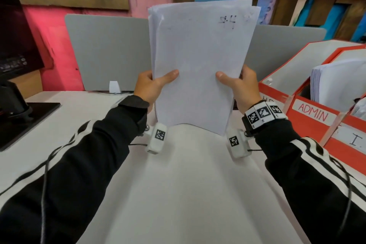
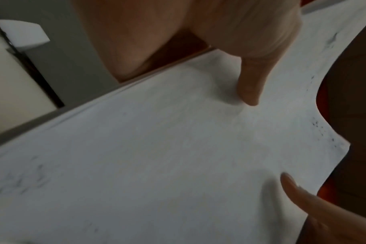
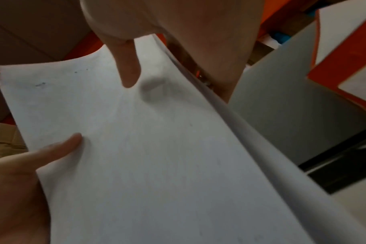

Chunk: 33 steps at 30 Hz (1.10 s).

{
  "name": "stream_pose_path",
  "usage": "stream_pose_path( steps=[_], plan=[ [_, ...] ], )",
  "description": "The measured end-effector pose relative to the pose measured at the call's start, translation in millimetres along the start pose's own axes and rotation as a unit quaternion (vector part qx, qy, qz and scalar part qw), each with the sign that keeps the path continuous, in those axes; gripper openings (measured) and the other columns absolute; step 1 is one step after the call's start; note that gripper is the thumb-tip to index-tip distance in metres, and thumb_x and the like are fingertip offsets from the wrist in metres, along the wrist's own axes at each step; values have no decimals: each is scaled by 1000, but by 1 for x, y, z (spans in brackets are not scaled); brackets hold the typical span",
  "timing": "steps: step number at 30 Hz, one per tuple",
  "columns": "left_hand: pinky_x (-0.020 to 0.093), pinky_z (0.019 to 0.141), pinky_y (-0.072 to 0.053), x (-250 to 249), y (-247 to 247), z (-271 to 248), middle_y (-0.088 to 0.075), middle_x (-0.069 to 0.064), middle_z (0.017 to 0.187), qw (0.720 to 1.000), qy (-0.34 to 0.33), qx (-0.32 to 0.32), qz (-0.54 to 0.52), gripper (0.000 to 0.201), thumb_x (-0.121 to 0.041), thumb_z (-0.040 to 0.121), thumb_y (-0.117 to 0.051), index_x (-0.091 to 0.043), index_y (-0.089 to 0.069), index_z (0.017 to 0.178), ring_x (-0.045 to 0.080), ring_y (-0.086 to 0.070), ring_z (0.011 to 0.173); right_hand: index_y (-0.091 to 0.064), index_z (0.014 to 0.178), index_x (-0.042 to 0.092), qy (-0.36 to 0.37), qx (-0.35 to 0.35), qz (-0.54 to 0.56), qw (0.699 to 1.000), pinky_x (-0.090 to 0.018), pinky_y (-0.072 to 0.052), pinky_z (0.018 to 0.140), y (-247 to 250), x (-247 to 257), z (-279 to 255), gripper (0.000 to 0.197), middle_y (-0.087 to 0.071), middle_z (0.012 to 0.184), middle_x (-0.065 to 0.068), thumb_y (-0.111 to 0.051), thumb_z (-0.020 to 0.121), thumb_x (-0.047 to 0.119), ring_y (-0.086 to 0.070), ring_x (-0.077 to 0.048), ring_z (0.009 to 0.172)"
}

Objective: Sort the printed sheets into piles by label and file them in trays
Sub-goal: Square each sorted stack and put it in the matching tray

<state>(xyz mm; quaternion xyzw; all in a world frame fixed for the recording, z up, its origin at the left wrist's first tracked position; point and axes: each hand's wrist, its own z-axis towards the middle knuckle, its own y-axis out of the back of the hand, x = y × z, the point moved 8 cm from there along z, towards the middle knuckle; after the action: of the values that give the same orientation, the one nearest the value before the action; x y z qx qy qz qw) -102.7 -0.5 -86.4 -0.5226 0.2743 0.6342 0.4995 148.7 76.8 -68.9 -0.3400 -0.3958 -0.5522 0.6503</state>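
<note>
Right now I have a stack of printed sheets [image 1: 200, 65] lifted upright off the white table [image 1: 178, 184], held in front of me between both hands, so I judge I am at the reading stage of the sorting: checking the label before deciding on a pile or tray. My left hand [image 1: 151, 85] pinches the stack's left edge, thumb [image 2: 249, 92] pressed flat on the front sheet and the fingers curled behind it; my right hand [image 1: 240, 87] grips the right edge the same way, its thumb [image 3: 128, 74] on the face of the paper. The two hands are apart, one at each side, both clamped on the same stack at about its lower half. The sheets are white and plain-looking, loosely squared, with several edges fanning out at the top left and the bottom edge bowing a little. A faint handwritten mark sits near the top right corner of the front sheet, but it is too blurred for me to read with confidence. To my right stand the red filing trays [image 1: 277, 93]; one bears an ADMIN label [image 1: 313, 113] and already holds a batch of paper [image 1: 336, 81], and the neighbouring labels are only partly visible. Next, I think, the mark must be made out and matched to a tray, and then the stack carried across without letting the loose sheets slip apart.
</note>
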Motion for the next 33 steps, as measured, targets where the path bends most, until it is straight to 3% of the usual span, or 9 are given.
stream_pose_path(
  steps=[3, 6, 10, 13, 18, 23, 25, 27, 33],
  plan=[
    [33, 89, -57, 3, -5, 1, -78, -7, 95, 1000, -4, -19, 13, 16, -23, 81, -84, -19, -74, 93, 10, -75, 91, -73, 101, 17, -18, -16, 31, 999, -34, -62, 79, -6, -8, -3, 27, -79, 95, 6, -88, 80, 10, -78, -15, 89],
    [19, 79, -56, -9, -8, 5, -74, -15, 91, 999, -17, -29, 23, 18, -27, 83, -83, -24, -67, 92, -5, -71, 82, -75, 98, 14, -9, -32, 50, 998, -38, -64, 79, -7, -2, 3, 27, -80, 95, 1, -90, 77, 8, -79, -21, 89],
    [35, 92, -58, 7, -1, 8, -78, -1, 106, 1000, 11, 6, 24, 31, -23, 76, -88, -16, -74, 104, 14, -74, 98, -73, 104, 13, -31, -16, 52, 998, -46, -64, 85, -3, -18, 3, 32, -80, 102, -3, -89, 77, 7, -78, -26, 94],
    [38, 94, -57, 27, 0, 3, -77, -3, 105, 998, 35, 22, 45, 32, -20, 75, -89, -19, -73, 102, 13, -74, 97, -72, 106, 18, -44, 7, 33, 998, -48, -62, 89, -6, -31, -3, 36, -79, 108, -3, -88, 77, 6, -77, -26, 100],
    [37, 92, -58, 18, -6, 8, -77, -2, 106, 998, -8, 7, 66, 26, -17, 77, -88, -22, -73, 98, 13, -74, 97, -73, 100, 19, -24, -5, -2, 1000, -34, -63, 80, -9, -17, 6, 31, -79, 99, 5, -88, 77, 4, -78, -15, 90],
    [43, 97, -57, 30, 1, 7, -77, -1, 109, 992, 16, 48, 119, 35, -22, 75, -90, -19, -74, 106, 15, -74, 100, -73, 106, 15, -94, 28, -39, 994, -47, -63, 89, -1, -34, -2, 32, -79, 108, -3, -89, 79, 12, -77, -24, 97],
    [42, 97, -57, 28, 3, 6, -77, -2, 108, 988, 17, 52, 143, 38, -24, 75, -90, -17, -73, 109, 14, -74, 100, -74, 105, 13, -70, 12, -34, 997, -47, -63, 87, 5, -25, -2, 25, -79, 107, -4, -86, 82, 12, -77, -27, 98],
    [38, 94, -58, 12, 0, 4, -77, -4, 105, 988, -3, 48, 144, 31, -22, 75, -89, -21, -74, 102, 11, -74, 97, -69, 116, 8, -11, -17, -15, 1000, -41, -62, 88, 9, 1, 3, 32, -77, 114, -5, -82, 86, 8, -76, -23, 103],
    [31, 77, -62, -69, -13, 5, -78, 0, 94, 985, -153, -58, 60, 19, -24, 82, -84, -15, -75, 96, 17, -75, 89, -41, 130, 21, 108, -44, -25, 993, -28, -58, 96, -3, 70, 18, 35, -63, 132, 4, -60, 101, 14, -65, -9, 117]
  ],
)
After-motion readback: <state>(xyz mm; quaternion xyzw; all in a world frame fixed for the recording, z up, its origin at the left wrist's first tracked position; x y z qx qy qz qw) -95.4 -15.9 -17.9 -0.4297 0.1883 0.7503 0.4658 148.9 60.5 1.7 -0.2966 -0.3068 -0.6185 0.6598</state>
